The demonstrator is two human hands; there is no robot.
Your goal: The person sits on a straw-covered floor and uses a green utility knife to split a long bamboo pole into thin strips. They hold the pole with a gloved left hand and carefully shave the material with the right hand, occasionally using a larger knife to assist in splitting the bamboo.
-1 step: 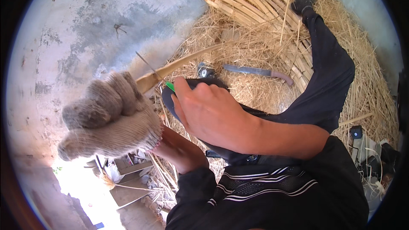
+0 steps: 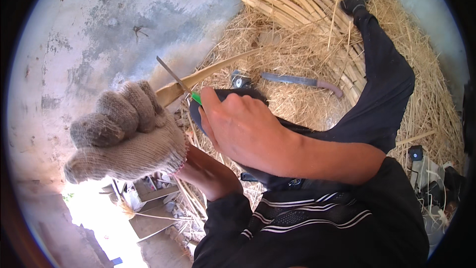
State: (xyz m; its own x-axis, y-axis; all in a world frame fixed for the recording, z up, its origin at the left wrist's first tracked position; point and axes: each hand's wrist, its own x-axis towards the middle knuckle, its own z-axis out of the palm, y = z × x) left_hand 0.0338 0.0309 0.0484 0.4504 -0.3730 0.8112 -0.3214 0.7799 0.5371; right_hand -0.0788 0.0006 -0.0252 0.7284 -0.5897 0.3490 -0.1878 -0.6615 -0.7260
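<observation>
My left hand (image 2: 124, 131), in a grey-brown knitted glove, is closed around one end of a split bamboo strip (image 2: 213, 71). The strip runs from the fist up and right over the straw, its far part thin and slightly curved. In my bare right hand (image 2: 243, 124) is a knife (image 2: 173, 74) with a green handle, gripped in closed fingers. Its narrow metal blade crosses the strip just beyond the glove and points up and left. Whether the edge bites into the bamboo, I cannot tell.
A machete (image 2: 290, 79) with a brown handle lies on the straw (image 2: 292, 104) beyond my knee. Many bamboo strips (image 2: 285, 7) are piled at the back. A worn wall (image 2: 99, 30) stands at the left. Boxes and scraps (image 2: 151, 208) sit low left, dark gear (image 2: 429, 181) at the right.
My gloved hand has shifted slightly up and left with the strip. The knife has turned a little, so more of the blade's flat side shows.
</observation>
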